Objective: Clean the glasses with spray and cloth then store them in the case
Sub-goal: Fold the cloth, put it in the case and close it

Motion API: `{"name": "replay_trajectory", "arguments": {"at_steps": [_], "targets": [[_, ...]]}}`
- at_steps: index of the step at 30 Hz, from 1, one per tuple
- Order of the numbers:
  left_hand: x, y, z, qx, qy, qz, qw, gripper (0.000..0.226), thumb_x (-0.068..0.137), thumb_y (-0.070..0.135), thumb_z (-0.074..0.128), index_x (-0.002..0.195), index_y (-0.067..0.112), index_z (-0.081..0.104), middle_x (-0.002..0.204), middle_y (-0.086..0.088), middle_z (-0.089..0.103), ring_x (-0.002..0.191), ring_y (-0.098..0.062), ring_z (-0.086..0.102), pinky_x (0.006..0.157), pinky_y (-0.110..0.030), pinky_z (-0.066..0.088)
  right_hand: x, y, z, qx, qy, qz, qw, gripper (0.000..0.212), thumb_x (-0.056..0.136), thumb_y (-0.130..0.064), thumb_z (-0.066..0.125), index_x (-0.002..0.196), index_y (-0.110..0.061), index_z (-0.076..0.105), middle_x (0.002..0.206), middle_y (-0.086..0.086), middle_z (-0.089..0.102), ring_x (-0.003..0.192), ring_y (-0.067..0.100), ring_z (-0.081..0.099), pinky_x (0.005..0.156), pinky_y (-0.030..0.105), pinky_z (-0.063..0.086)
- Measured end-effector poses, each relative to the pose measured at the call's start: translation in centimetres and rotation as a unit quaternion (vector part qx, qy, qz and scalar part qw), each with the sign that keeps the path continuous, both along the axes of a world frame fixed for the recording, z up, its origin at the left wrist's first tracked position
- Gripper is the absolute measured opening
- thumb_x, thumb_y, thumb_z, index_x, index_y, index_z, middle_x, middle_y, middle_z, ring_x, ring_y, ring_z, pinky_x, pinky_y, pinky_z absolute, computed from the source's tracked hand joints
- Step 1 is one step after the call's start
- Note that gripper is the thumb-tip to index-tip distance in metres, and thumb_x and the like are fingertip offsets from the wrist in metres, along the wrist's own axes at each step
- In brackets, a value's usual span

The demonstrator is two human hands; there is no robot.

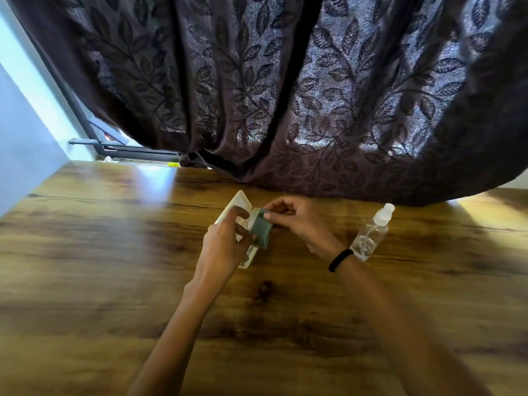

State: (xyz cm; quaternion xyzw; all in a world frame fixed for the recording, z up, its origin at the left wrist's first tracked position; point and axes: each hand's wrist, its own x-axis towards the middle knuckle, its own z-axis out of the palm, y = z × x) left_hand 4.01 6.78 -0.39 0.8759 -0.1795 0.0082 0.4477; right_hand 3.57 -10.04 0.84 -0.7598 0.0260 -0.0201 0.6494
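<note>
Centrally, toward the table's far edge, the right hand pinches a folded grey-green cloth over the open white case, which the left hand grips. Spray bottle lies rightward; glasses indiscernible.

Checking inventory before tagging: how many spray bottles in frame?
1. The clear spray bottle with a white cap stands on the wooden table, just beyond the right hand's wrist. The curtain drapes over the table's far edge and could hide others.
</note>
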Motion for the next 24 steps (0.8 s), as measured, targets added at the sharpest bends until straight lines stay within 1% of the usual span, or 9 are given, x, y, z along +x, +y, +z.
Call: {"name": "replay_trajectory", "arguments": {"at_steps": [3,6,8,10,13,18,20,22,24], "targets": [[0.3,0.6,0.6,0.063,-0.058,0.035,0.996,0.024,0.083,0.007,0.065,0.101,0.016,0.053,0.084,0.001,0.066,0.05,-0.004,0.06,0.039,-0.013,0.044,1.7,1.3,-0.4,-0.017,0.001,-0.008,1.0,0.017,0.078,-0.004,0.068,0.095,0.0,0.066,0.086,0.006,0.064,0.074,0.008,0.062,0.06,0.015,0.055],[0.6,0.3,0.9,0.159,-0.087,0.078,0.98,0.017,0.085,0.003,0.06,0.098,0.014,0.064,0.087,-0.009,0.071,0.065,-0.017,0.066,0.053,-0.019,0.046,2.7,2.1,-1.2,-0.04,0.013,-0.018,0.999,0.019,0.078,-0.005,0.069,0.096,0.001,0.067,0.095,0.015,0.068,0.075,0.011,0.064,0.062,0.018,0.057],[0.7,-0.3,1.1,0.215,-0.096,0.099,0.967,0.017,0.086,0.005,0.058,0.1,0.013,0.066,0.09,-0.012,0.071,0.076,-0.023,0.067,0.057,-0.022,0.043,3.1,2.4,-1.7,-0.067,0.014,-0.031,0.997,0.018,0.078,-0.005,0.069,0.095,0.001,0.068,0.098,0.02,0.069,0.078,0.017,0.066,0.066,0.024,0.057],[0.8,-0.8,1.1,0.257,-0.094,0.104,0.956,0.018,0.087,0.009,0.058,0.103,0.012,0.066,0.095,-0.013,0.07,0.081,-0.024,0.067,0.058,-0.025,0.047,3.4,2.5,-2.2,-0.092,0.019,-0.038,0.995,0.017,0.079,-0.006,0.069,0.094,0.001,0.068,0.098,0.02,0.069,0.08,0.019,0.065,0.068,0.027,0.057],[0.9,-1.2,0.9,0.298,-0.088,0.094,0.946,0.02,0.087,0.012,0.059,0.106,0.01,0.065,0.1,-0.014,0.069,0.086,-0.025,0.067,0.065,-0.029,0.053,3.7,2.6,-2.6,-0.119,0.017,-0.04,0.992,0.016,0.078,-0.007,0.07,0.092,0.002,0.069,0.095,0.019,0.07,0.074,0.015,0.065,0.061,0.02,0.056],[0.8,-1.5,0.6,0.296,-0.081,0.083,0.948,0.021,0.087,0.012,0.06,0.107,0.009,0.063,0.104,-0.014,0.068,0.09,-0.024,0.066,0.07,-0.029,0.053,3.9,2.8,-2.9,-0.145,0.015,-0.044,0.988,0.017,0.078,-0.009,0.07,0.093,0.001,0.069,0.096,0.017,0.07,0.078,0.021,0.068,0.058,0.02,0.056],[0.7,-1.4,0.7,0.275,-0.079,0.085,0.955,0.023,0.086,0.011,0.062,0.109,0.01,0.063,0.106,-0.015,0.067,0.091,-0.026,0.066,0.069,-0.03,0.053,3.7,2.7,-3.0,-0.145,0.011,-0.041,0.989,0.019,0.079,-0.01,0.07,0.095,-0.001,0.068,0.095,0.016,0.069,0.067,0.013,0.066,0.053,0.015,0.054],[0.7,-1.1,1.4,0.234,-0.105,0.094,0.962,0.019,0.084,0.01,0.063,0.104,0.011,0.065,0.102,-0.014,0.069,0.084,-0.026,0.067,0.059,-0.027,0.05,3.4,2.5,-3.0,-0.13,-0.002,-0.057,0.99,0.023,0.08,-0.013,0.069,0.1,-0.003,0.066,0.088,0.01,0.066,0.053,0.003,0.062,0.047,0.011,0.05],[1.0,-0.4,2.3,0.187,-0.149,0.105,0.965,0.014,0.084,0.011,0.064,0.097,0.014,0.068,0.095,-0.01,0.071,0.074,-0.023,0.067,0.048,-0.021,0.041,2.9,2.1,-3.1,-0.105,-0.019,-0.097,0.989,0.024,0.08,-0.014,0.069,0.101,-0.004,0.064,0.083,0.002,0.063,0.054,0.004,0.062,0.05,0.015,0.053]]}}
